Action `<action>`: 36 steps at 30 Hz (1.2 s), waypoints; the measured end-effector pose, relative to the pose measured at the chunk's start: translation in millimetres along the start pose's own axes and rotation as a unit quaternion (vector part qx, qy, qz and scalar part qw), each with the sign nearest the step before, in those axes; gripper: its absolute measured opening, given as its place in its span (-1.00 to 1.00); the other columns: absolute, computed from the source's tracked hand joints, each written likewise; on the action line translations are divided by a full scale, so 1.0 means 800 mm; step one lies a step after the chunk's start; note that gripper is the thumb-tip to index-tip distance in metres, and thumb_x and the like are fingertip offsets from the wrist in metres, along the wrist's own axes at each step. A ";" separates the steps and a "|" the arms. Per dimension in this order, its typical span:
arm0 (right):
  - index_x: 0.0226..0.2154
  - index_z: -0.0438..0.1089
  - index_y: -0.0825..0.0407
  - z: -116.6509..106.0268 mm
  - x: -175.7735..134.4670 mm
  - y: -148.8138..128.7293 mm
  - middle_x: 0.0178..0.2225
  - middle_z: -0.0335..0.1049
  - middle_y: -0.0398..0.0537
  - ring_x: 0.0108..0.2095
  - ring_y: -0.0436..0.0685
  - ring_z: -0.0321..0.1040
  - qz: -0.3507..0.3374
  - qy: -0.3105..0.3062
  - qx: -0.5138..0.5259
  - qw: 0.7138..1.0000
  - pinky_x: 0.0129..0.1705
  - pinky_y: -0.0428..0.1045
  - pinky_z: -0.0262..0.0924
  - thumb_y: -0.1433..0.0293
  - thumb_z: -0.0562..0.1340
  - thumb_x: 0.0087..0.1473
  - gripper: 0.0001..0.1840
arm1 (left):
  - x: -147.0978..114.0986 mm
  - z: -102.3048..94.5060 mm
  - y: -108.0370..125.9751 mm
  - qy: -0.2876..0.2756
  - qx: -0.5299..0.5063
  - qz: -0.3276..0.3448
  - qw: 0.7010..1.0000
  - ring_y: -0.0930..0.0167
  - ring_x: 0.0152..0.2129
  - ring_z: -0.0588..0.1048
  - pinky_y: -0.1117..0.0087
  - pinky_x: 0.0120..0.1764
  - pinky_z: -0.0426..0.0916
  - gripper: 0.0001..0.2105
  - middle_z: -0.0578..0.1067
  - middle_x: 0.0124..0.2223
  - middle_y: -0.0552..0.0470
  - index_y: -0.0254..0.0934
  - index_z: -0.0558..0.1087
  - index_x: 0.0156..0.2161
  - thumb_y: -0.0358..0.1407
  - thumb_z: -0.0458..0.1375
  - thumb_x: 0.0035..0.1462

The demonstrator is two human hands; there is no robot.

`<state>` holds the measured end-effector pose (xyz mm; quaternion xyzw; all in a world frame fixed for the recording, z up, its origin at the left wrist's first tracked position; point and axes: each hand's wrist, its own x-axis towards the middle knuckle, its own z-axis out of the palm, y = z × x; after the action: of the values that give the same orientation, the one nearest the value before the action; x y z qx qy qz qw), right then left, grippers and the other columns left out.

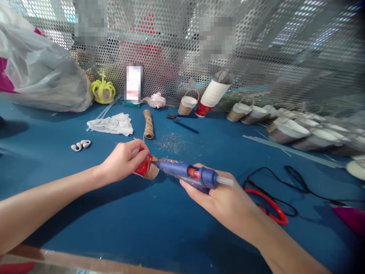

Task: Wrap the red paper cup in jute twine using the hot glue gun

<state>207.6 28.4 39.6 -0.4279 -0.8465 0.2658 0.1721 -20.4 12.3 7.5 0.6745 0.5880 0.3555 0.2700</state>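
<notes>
My left hand [124,160] is closed around a red paper cup [140,169] lying on its side, its base end wrapped in jute twine. In my right hand [219,194] is a blue hot glue gun [182,170], with a clear glue stick [225,181] poking out of its back. The gun's nozzle meets or nearly meets the twine-wrapped part of the cup; actual contact I cannot make out. A strand of twine runs up from the cup toward a roll of jute twine [148,125] behind it.
Blue-handled pliers [185,123], a white cloth [111,125] and white earbuds [81,145] lie around. Along the back stand a phone [133,84], stacked paper cups [215,93] and several finished little baskets [291,129]. Right, a black cord [299,182] loops near red-handled scissors [270,205].
</notes>
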 end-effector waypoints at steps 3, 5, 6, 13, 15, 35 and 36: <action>-0.50 0.40 -0.07 -0.002 0.001 -0.001 -0.63 0.31 -0.11 -0.62 0.07 0.25 -0.012 0.002 -0.031 0.999 -0.58 -0.03 0.17 0.38 0.17 -0.02 -0.89 | -0.001 0.001 0.000 -0.002 0.001 0.007 1.000 0.48 -0.55 0.34 0.51 -0.49 0.25 -0.80 0.43 -0.48 0.07 -0.31 0.34 -0.40 -0.24 -0.03 0.13; -0.50 0.40 -0.06 -0.004 0.001 -0.003 -0.65 0.33 -0.13 -0.66 0.04 0.22 -0.026 0.003 -0.030 0.999 -0.62 -0.06 0.16 0.38 0.16 -0.01 -0.88 | -0.002 0.001 0.000 -0.001 0.002 0.008 1.000 0.49 -0.56 0.33 0.52 -0.50 0.25 -0.80 0.43 -0.48 0.07 -0.31 0.34 -0.40 -0.24 -0.03 0.13; -0.50 0.40 -0.06 -0.005 0.000 -0.004 -0.65 0.33 -0.15 -0.68 0.02 0.20 -0.036 0.004 -0.028 0.999 -0.64 -0.07 0.16 0.40 0.16 0.00 -0.87 | -0.002 0.001 0.000 -0.002 0.003 0.009 1.000 0.49 -0.56 0.33 0.52 -0.50 0.24 -0.80 0.43 -0.48 0.07 -0.31 0.34 -0.39 -0.25 -0.03 0.13; -0.51 0.37 0.01 -0.007 0.000 -0.004 -0.57 0.41 -0.13 -0.58 0.02 0.30 -0.035 0.018 -0.023 0.999 -0.50 -0.10 0.23 0.40 0.12 0.01 -0.85 | -0.002 0.000 -0.001 -0.001 0.007 0.029 1.000 0.51 -0.57 0.33 0.53 -0.50 0.24 -0.80 0.43 -0.48 0.08 -0.32 0.34 -0.39 -0.24 -0.03 0.14; -0.54 0.34 0.01 -0.007 0.000 -0.003 -0.58 0.40 -0.15 -0.59 0.01 0.28 -0.025 0.007 -0.016 1.000 -0.51 -0.11 0.22 0.37 0.13 0.01 -0.84 | -0.003 0.001 -0.001 -0.004 0.005 0.025 1.000 0.51 -0.57 0.34 0.53 -0.50 0.25 -0.79 0.45 -0.47 0.07 -0.32 0.35 -0.39 -0.24 -0.02 0.14; -0.68 0.19 0.00 -0.008 0.001 0.003 -0.77 0.21 -0.28 -0.71 -0.04 0.18 0.010 -0.011 0.005 1.000 -0.59 -0.10 0.11 0.32 0.15 0.02 -0.70 | -0.005 0.001 -0.001 -0.003 0.036 0.067 0.997 0.54 -0.62 0.30 0.56 -0.54 0.22 -0.80 0.43 -0.53 0.10 -0.34 0.38 -0.37 -0.27 -0.02 0.15; -0.68 0.19 0.00 -0.008 0.000 0.003 -0.77 0.20 -0.29 -0.72 -0.04 0.17 0.013 -0.014 0.008 1.000 -0.61 -0.11 0.10 0.32 0.15 0.02 -0.70 | -0.005 0.001 -0.001 -0.003 0.035 0.066 0.997 0.54 -0.63 0.30 0.56 -0.54 0.21 -0.80 0.43 -0.53 0.10 -0.34 0.38 -0.37 -0.27 -0.02 0.15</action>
<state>212.4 31.5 43.3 -0.4340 -0.8408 0.2811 0.1601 -20.2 8.8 5.9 0.7220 0.5534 0.3497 0.2237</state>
